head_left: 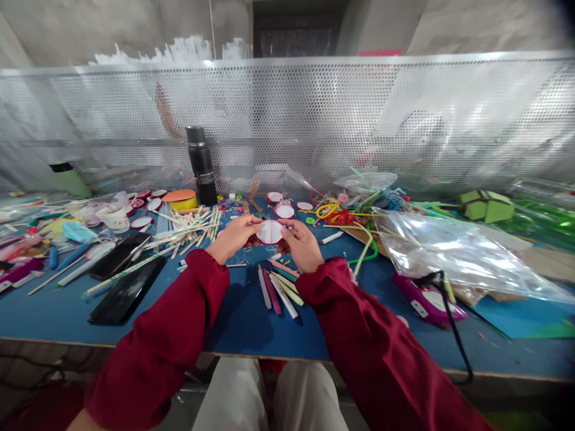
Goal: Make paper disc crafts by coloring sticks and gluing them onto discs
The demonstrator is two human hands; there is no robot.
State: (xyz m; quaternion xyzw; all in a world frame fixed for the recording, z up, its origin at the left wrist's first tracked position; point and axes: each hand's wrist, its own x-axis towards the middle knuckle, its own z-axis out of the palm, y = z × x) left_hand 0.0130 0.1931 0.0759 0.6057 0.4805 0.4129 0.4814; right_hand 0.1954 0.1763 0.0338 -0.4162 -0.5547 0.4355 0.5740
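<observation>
In the head view, the far side of the disc (270,232) is hidden from me, and the fingertips curled behind it are partly covered. I cannot make out whether the disc is paper or something stiffer. Glare on the clear plastic sheet (453,257) obscures part of what lies under it, and the clutter at the far left is too blurred for me to itemise. The right sleeve (372,323) is cut off by the lower edge.

I record both forearms reaching forward over the blue table (242,338) and angling inward. The left hand (236,236) and the right hand (303,239) stand apart, level with each other, thumbs toward me and fingers bent behind. Each is pinched on one side of the disc.

I find the disc between the two hands, its white face turned toward me, red around the rim, with a red line running down its middle. It is held near the centre of the work area. Several markers (278,290) lie on the table nearer to me than the hands. Beyond the hands I note similar round pieces (284,211), and a black bottle (203,170) stands upright farther back to the left.
</observation>
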